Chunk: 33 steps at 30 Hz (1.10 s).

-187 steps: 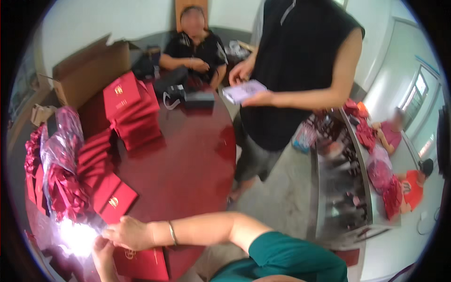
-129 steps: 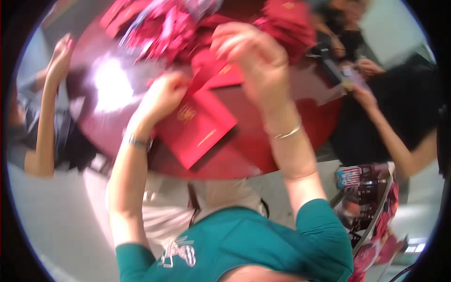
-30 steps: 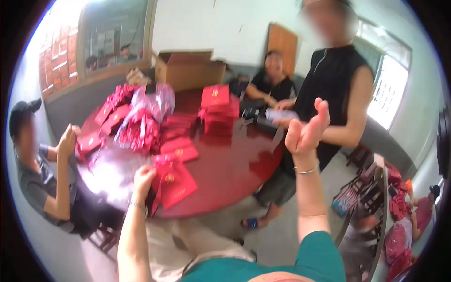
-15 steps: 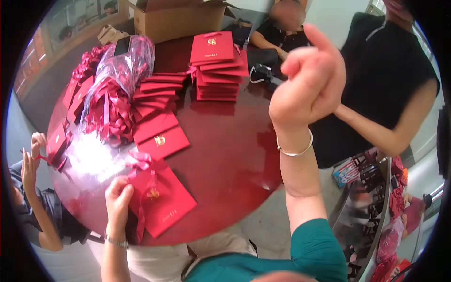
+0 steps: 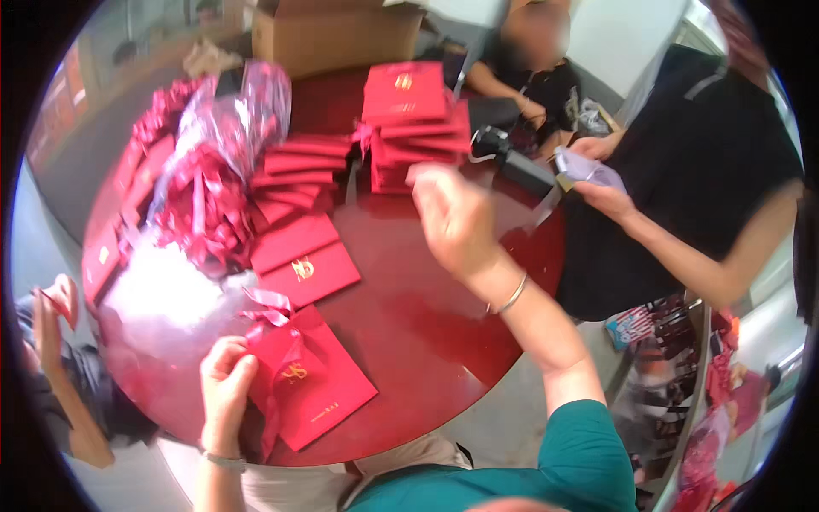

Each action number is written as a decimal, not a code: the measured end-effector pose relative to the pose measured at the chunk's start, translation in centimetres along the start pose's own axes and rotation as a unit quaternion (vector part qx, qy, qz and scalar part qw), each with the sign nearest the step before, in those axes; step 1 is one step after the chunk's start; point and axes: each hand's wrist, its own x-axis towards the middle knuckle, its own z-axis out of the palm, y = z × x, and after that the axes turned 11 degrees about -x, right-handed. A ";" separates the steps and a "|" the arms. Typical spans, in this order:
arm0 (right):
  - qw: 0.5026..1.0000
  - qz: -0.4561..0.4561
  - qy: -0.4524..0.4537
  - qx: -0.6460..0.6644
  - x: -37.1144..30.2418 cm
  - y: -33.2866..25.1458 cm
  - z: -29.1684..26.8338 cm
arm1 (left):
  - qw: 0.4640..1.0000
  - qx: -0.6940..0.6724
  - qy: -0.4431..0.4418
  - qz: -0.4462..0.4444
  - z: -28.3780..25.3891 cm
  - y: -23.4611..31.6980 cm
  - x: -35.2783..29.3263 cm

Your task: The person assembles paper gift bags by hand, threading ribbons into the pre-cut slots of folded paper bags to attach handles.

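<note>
My left hand [image 5: 229, 384] is closed on the left edge of a flat red gift bag [image 5: 331, 388], thumb on top. The bag lies near the table's front edge and bears a gold emblem. A pink-red ribbon [image 5: 271, 305] is tied in a bow at its top left, with a tail hanging down its side. Over the middle of the table, my right hand [image 5: 456, 218] is raised, its fingers curled in and slightly blurred; nothing shows in it. Just beyond the held bag lies another red bag [image 5: 314, 273] with a gold emblem.
A tall stack of red bags [image 5: 405, 94] and a fanned pile [image 5: 299, 162] stand farther back, beside a plastic-wrapped bundle of ribbons [image 5: 205, 192]. A cardboard box [image 5: 333, 38] is behind. Other people are around the round table [image 5: 426, 333]; one at right holds a pale packet [image 5: 593, 169].
My right hand has come down and left from its raised place, its extended finger now curled. My left hand stays on the bag. The view has shifted slightly.
</note>
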 end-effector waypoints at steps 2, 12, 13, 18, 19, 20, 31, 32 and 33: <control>0.998 -0.018 -0.016 0.063 -4.3 -0.8 0.0 | 0.999 -0.040 0.001 -0.012 -0.3 -1.2 -0.3; 0.923 0.273 -0.129 0.239 -17.9 -6.2 -4.1 | 0.995 -0.086 -0.041 0.014 -0.8 -1.8 -0.7; 0.928 0.259 -0.130 0.236 -17.8 -6.0 -3.8 | 0.995 -0.083 -0.043 0.022 -1.2 -1.6 -0.3; 0.926 0.267 -0.086 0.254 -18.5 -4.8 -2.0 | 0.996 -0.049 -0.051 0.057 -2.1 -3.2 1.2; 0.930 0.251 -0.094 0.250 -18.5 -5.2 -2.2 | 0.996 -0.051 -0.050 0.055 -2.0 -3.0 0.9; 0.930 0.253 -0.096 0.250 -18.3 -5.2 -2.4 | 0.995 -0.059 -0.044 0.071 -1.8 -2.8 0.7; 0.931 0.240 -0.103 0.253 -18.8 -5.5 -2.7 | 0.992 -0.091 -0.031 0.078 -2.0 -3.4 0.3; 0.931 0.244 -0.095 0.256 -18.9 -5.1 -2.6 | 0.991 -0.094 -0.033 0.085 -1.8 -3.6 1.0; 0.933 0.236 -0.091 0.256 -18.8 -5.6 -2.9 | 0.992 -0.091 -0.029 0.077 -2.2 -3.8 0.8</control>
